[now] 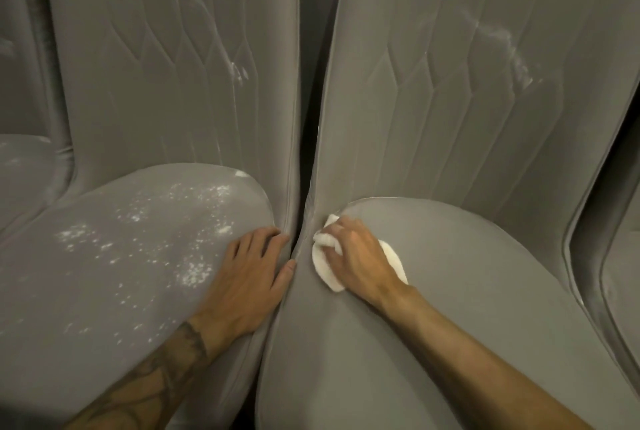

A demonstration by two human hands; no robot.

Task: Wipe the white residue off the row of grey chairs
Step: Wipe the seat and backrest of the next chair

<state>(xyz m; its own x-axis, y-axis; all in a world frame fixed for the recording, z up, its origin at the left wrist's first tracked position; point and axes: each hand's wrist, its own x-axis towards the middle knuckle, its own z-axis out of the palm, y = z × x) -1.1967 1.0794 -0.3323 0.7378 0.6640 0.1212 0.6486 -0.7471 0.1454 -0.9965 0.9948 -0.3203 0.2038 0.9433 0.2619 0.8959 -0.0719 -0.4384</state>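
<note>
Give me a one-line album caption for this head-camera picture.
The right hand holds a white cloth on a grey chair seat; the left hand rests on the neighbouring seat, speckled with white residue.

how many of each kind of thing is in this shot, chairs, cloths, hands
grey chairs: 4 (two cut off at the frame edges)
white cloth: 1
hands: 2 (left hand, right hand)
total: 7

right hand [356, 256] presses white cloth [325, 267] on right seat [467, 291], frame centre | left hand [247, 274] flat on left seat [104, 274] | residue [145, 222] centre left
</note>
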